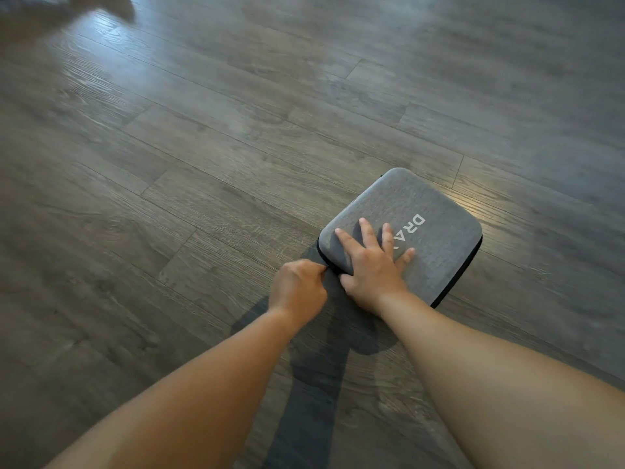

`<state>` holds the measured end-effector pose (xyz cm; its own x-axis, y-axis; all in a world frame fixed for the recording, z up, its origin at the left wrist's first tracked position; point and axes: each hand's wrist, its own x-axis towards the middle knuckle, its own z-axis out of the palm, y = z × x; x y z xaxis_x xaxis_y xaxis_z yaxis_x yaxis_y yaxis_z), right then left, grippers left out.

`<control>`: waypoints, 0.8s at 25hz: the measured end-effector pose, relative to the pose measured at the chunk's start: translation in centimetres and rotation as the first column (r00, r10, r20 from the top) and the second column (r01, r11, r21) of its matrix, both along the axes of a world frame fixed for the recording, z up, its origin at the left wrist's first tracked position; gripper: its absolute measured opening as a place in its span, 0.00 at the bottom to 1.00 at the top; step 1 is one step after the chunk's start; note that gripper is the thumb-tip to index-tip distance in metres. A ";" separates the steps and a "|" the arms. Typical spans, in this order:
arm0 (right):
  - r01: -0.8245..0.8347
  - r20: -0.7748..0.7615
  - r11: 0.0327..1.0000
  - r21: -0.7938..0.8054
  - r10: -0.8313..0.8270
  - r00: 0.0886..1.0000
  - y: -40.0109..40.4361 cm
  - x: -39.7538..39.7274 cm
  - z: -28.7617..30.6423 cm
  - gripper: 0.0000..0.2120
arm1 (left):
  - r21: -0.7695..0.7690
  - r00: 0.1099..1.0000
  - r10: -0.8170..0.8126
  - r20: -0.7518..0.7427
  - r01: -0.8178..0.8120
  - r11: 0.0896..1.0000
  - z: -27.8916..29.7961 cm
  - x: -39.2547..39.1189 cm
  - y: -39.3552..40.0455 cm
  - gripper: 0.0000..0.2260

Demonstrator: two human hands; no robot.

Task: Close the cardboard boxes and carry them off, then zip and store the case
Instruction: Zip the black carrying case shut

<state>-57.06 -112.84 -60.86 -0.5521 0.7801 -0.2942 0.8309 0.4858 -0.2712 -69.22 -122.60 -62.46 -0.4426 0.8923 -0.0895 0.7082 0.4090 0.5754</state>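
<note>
A grey fabric case (429,211) with rounded corners and white lettering lies flat on the floor, its lid down. A black zipper band runs along its edge. My right hand (372,262) presses on the lid near the case's near-left corner, fingers spread and straight. My left hand (299,289) is curled at that same corner and pinches something small at the zipper line; the zipper pull itself is hidden by my fingers. No cardboard box is in view.
Grey wood-plank floor (236,147) stretches all around the case. A dark blurred shape (98,1) sits at the top left edge. My arms cast a shadow on the floor toward me.
</note>
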 end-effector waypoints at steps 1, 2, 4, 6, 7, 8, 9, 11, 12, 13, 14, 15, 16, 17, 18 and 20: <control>0.011 -0.002 1.000 -0.008 -0.011 1.000 0.0 -0.4 0.1 0.42 | -0.022 1.000 -0.023 -0.009 0.023 1.000 0.1 0.7 -0.3 0.09; 0.014 -0.001 1.000 -0.011 -0.014 1.000 0.1 -0.7 0.1 0.43 | -0.036 1.000 -0.016 -0.001 0.016 0.999 0.2 1.0 -0.4 0.08; -0.016 0.003 1.000 0.007 0.016 1.000 0.5 -0.8 0.3 0.43 | -0.043 1.000 0.004 0.013 -0.004 0.999 0.2 0.6 -0.1 0.08; -0.080 -0.018 0.996 0.043 0.081 0.997 0.8 0.4 0.5 0.44 | -0.055 1.000 -0.021 0.001 0.021 0.998 0.4 -0.4 0.0 0.09; -0.116 -0.023 0.992 0.058 0.118 0.993 0.9 1.5 0.6 0.44 | -0.066 1.000 -0.022 -0.011 0.021 0.998 0.5 -0.9 0.1 0.10; -0.158 -0.015 0.985 0.066 0.159 0.987 0.9 2.6 0.7 0.46 | -0.073 1.000 -0.005 -0.026 0.003 0.997 0.7 -1.5 0.1 0.12; -0.208 0.002 0.975 0.071 0.209 0.978 0.7 3.7 0.8 0.48 | -0.072 0.999 0.020 -0.047 -0.023 0.997 0.7 -2.2 0.1 0.12; -0.326 0.045 0.943 0.070 0.323 0.945 0.1 5.1 1.0 0.53 | -0.081 0.993 0.067 -0.096 -0.074 0.994 0.6 -3.6 0.1 0.12; -0.380 0.069 0.923 0.063 0.376 0.924 -0.2 5.4 1.0 0.56 | -0.093 0.991 0.086 -0.107 -0.096 0.991 0.6 -4.1 0.0 0.12; -0.427 0.089 0.903 0.058 0.421 0.903 -0.6 5.4 1.0 0.58 | -0.101 0.988 0.108 -0.107 -0.119 0.988 0.7 -4.7 0.0 0.12; -0.463 0.108 0.885 0.056 0.455 0.884 -0.8 5.3 1.0 0.60 | -0.104 0.986 0.131 -0.099 -0.141 0.985 0.8 -5.2 -0.2 0.11; -0.487 0.127 0.872 0.056 0.477 0.869 -1.0 5.2 1.1 0.62 | -0.106 0.985 0.147 -0.088 -0.156 0.982 0.9 -5.4 -0.4 0.11; -0.500 0.147 0.864 0.056 0.488 0.860 -1.1 5.0 1.1 0.62 | -0.110 0.985 0.151 -0.080 -0.159 0.981 1.0 -5.5 -0.7 0.11; -0.505 0.162 0.861 0.055 0.492 0.856 -1.1 4.9 1.2 0.62 | -0.115 0.986 0.149 -0.078 -0.158 0.981 1.1 -5.4 -1.0 0.10; -0.506 0.172 0.861 0.053 0.492 0.854 -1.0 4.6 1.3 0.62 | -0.118 0.985 0.151 -0.077 -0.160 0.980 1.2 -5.2 -1.3 0.10; -0.496 0.173 0.867 0.047 0.482 0.859 -1.1 3.9 1.4 0.61 | -0.110 0.983 0.168 -0.071 -0.175 0.979 1.2 -4.8 -1.8 0.09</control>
